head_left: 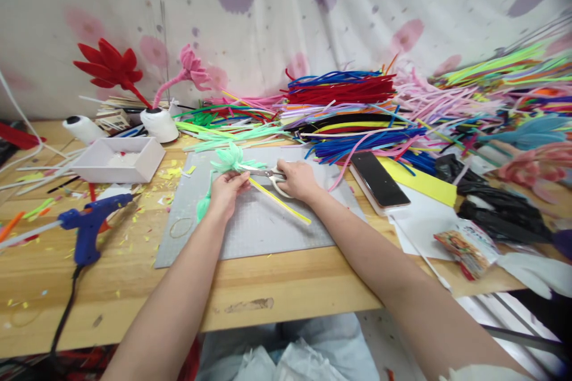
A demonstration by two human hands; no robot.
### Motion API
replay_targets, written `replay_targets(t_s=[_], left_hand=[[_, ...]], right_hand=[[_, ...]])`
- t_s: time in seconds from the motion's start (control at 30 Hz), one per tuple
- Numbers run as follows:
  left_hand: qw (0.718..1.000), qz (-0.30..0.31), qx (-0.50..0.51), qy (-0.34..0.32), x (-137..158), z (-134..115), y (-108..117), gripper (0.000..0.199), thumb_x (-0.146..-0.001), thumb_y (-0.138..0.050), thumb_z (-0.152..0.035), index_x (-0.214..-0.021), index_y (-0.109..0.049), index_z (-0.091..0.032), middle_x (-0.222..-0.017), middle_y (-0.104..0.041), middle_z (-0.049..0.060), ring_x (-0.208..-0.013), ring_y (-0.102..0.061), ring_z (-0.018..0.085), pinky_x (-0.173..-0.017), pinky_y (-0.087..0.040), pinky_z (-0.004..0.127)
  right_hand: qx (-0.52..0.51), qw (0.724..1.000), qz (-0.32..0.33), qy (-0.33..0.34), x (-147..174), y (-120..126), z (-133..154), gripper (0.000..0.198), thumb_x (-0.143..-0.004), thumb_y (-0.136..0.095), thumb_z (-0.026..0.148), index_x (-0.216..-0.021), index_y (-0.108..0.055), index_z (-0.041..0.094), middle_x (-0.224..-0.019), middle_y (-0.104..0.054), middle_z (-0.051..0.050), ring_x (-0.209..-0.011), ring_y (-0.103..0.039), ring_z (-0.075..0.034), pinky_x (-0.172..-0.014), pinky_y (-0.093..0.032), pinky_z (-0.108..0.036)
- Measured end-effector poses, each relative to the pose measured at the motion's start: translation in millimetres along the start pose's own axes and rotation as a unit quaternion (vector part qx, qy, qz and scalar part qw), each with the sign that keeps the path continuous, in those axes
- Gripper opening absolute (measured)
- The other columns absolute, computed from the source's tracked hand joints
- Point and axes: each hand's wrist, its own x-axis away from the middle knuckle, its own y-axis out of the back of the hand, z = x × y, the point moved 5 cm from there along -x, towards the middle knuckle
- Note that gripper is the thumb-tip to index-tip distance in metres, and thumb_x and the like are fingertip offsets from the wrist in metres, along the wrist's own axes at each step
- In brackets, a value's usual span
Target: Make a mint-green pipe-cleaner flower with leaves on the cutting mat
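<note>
My left hand (227, 190) is closed on a mint-green flower (229, 158) of fuzzy pipe cleaners, low over the grey cutting mat (268, 235). From the flower a yellow and white stem (286, 202) runs down to the right. My right hand (297, 180) grips a pair of scissors (277, 181) with pale handles. Their blades point left and reach the base of the flower beside my left fingertips; whether they touch the stem I cannot tell. Another mint-green piece (204, 205) lies on the mat by my left wrist.
A blue glue gun (87, 229) lies at left, near a white box (118, 161). Red (109, 65) and pink (192, 68) flowers stand behind it. Bundles of pipe cleaners (344, 95) line the back. At right are a phone (379, 178), a snack packet (467, 247) and black plastic bags (504, 214).
</note>
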Motion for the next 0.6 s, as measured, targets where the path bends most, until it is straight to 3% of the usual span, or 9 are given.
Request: replay_targets(t_s=[0.3,0.6], left_hand=[[0.999,-0.04,-0.036,-0.008,0.7,2.0,-3.6,0.036,-0.041,-0.078,-0.027,-0.062,-0.053,-0.013,-0.054,-0.057,-0.001,-0.052,-0.055,0.011,-0.054,-0.049,0.027],[0.999,-0.019,-0.045,0.004,1.4,1.6,-1.8,0.036,-0.043,-0.077,-0.028,-0.066,-0.052,-0.013,-0.058,-0.058,0.0,-0.055,-0.058,0.014,-0.05,-0.048,0.027]], right_hand=[[0.026,0.999,0.02,-0.004,1.1,0.2,-1.6,0.025,-0.076,-0.047,0.035,-0.095,-0.053,0.02,-0.084,-0.067,-0.006,-0.078,-0.058,-0.021,-0.062,-0.027,-0.027],[0.013,1.0,0.004,-0.001,1.0,0.4,-2.9,0.026,-0.074,-0.049,0.034,-0.096,-0.051,0.021,-0.089,-0.066,-0.006,-0.08,-0.057,-0.02,-0.065,-0.029,-0.027]])
